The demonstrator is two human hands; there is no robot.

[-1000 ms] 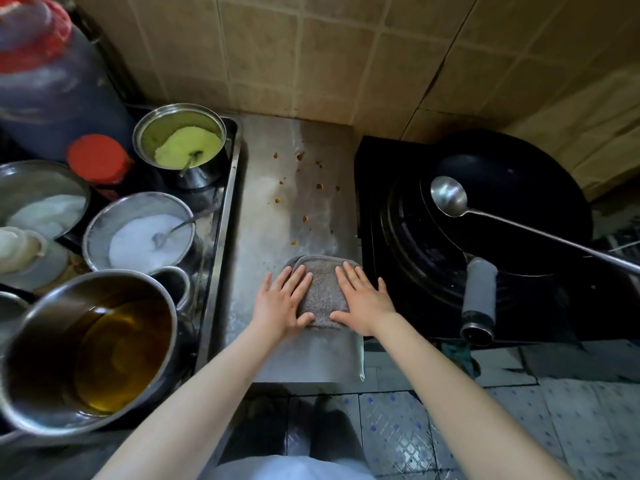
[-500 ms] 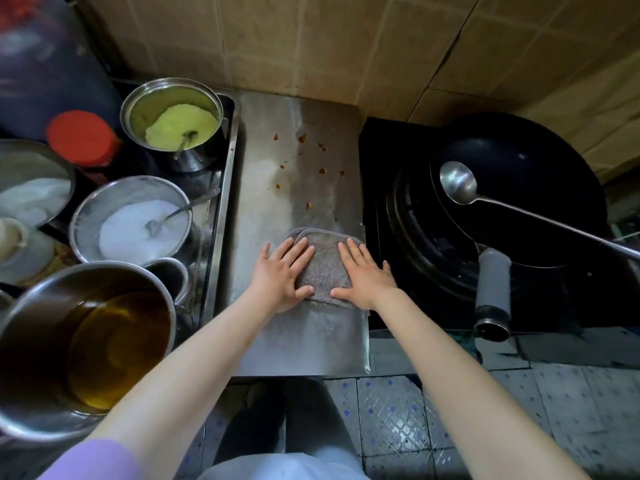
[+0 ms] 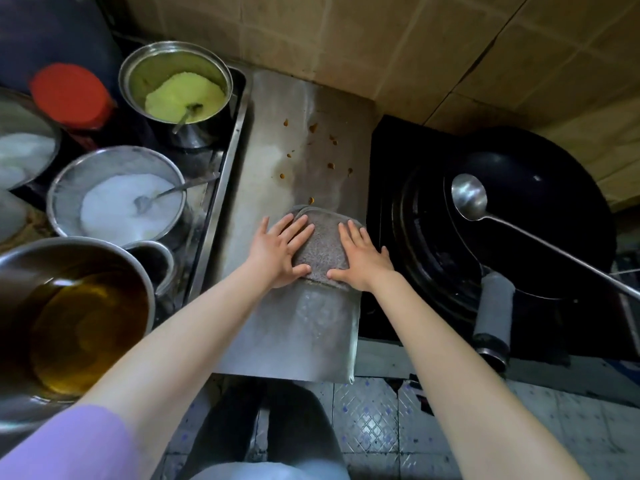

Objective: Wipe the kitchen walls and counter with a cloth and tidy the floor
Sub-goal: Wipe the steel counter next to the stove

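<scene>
Seemingly mid-wipe in the head view, the left hand [image 3: 278, 252] and right hand [image 3: 362, 259] lie flat with straight fingers on the grey cloth [image 3: 322, 249], pressing rather than grasping, likely to spread pressure. The cloth sits on the steel counter [image 3: 277, 174], just short of the brown crumbs [image 3: 313, 128] lying toward the tiled wall [image 3: 346, 39], between a seasoning tray [image 3: 228, 161] and the wok [image 3: 540, 216].
</scene>
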